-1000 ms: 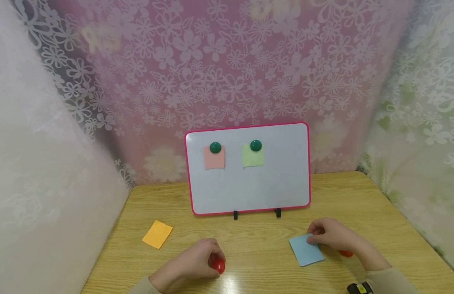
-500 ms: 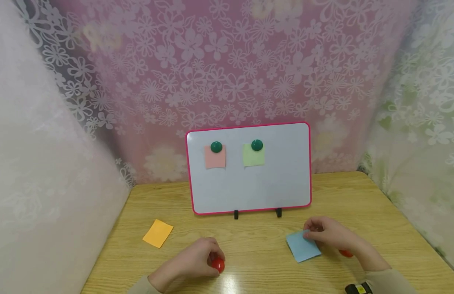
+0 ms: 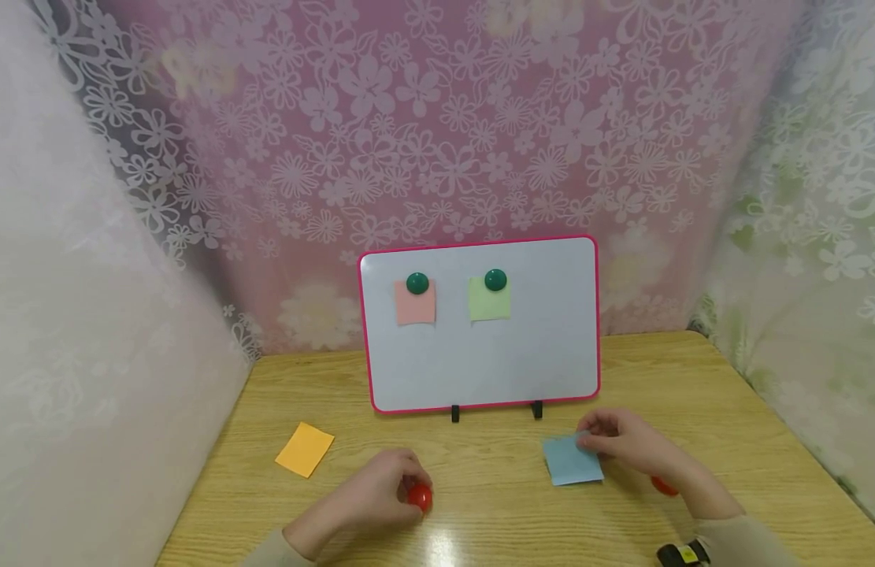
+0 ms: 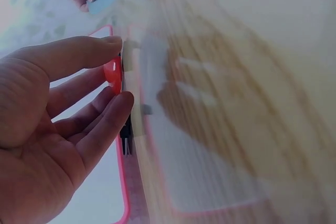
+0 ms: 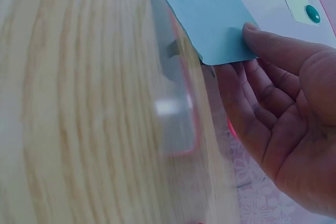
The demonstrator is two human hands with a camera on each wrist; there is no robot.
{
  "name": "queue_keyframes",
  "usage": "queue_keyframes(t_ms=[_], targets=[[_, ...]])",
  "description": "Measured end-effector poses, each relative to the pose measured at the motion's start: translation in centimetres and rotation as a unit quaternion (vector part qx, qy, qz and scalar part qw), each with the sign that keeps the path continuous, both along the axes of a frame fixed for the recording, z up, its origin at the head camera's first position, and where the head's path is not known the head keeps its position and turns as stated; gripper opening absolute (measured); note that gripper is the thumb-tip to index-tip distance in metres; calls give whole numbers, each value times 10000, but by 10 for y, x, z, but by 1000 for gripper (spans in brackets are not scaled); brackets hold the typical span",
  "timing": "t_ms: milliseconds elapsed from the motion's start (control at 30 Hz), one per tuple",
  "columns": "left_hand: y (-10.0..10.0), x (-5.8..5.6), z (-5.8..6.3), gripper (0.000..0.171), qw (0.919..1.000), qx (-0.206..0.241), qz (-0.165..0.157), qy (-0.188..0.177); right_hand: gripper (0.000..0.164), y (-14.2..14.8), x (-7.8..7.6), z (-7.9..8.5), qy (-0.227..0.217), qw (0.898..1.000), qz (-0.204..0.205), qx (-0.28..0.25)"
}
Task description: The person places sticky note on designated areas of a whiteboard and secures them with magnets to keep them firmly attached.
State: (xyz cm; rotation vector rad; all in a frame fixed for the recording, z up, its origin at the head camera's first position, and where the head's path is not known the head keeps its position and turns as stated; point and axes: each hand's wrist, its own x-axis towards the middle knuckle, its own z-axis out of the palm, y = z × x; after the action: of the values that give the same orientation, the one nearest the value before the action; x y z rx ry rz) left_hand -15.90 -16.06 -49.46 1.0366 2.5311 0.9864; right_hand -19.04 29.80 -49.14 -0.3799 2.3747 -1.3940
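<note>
Left hand (image 3: 380,487): low over the front of the worktop (image 3: 501,520), and here my thumb and fingers are pinching a red magnet (image 3: 420,497).
Red magnet: round, glossy, right at my fingertips, on the side facing my right hand (image 3: 624,437); whether its underside touches the wood, I can't tell.
Right hand: out to the right, thumb on the upper face of the blue note (image 3: 570,460), fingers beneath, so I'm pinching it by its far right corner.
Blue note: in front of the board (image 3: 480,362), toward its right end, tilted, most of the square reaching out to the left of my fingers.
Spare red magnet (image 3: 665,485): on the worktop beside my right wrist, which covers part of it.
Orange note (image 3: 305,450): lying over on the left, turned on the slant, well apart from my left hand.
Board: standing at the back, white with a pink rim, two black feet (image 3: 454,413) showing below.
Pink note (image 3: 415,307): up on the board's left half, a green magnet (image 3: 417,283) at its top edge.
Green note (image 3: 488,305): just right of the pink one, a matching magnet (image 3: 495,279) at its top.
Curtain (image 3: 437,165): pink, white flowers all over, hanging behind the board.
Right sleeve (image 3: 742,543): beige, a black band (image 3: 681,555) beside it.
</note>
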Motion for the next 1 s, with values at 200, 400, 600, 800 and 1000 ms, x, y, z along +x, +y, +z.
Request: queue_keyframes(t_ms=[200,400,600,800,1000], targets=[[1,-3,4,25,9994,258,231,-28,27,-5,-3,0,58,9999,-56,-142],[1,-7,5,29,9978,505,418,-26,30,-16,-3,3,96,9997,-198,-143],[1,-11,7,29,9972,572,473,-30,31,-22,-4,2,66,9993,-247,-257],[2,-14,5,31,9961,731,469,184,31,-28,-5,2,78,9986,-378,-365],[3,-17,6,31,9929,1035,515,272,32,-34,-8,2,96,9981,-457,-399]])
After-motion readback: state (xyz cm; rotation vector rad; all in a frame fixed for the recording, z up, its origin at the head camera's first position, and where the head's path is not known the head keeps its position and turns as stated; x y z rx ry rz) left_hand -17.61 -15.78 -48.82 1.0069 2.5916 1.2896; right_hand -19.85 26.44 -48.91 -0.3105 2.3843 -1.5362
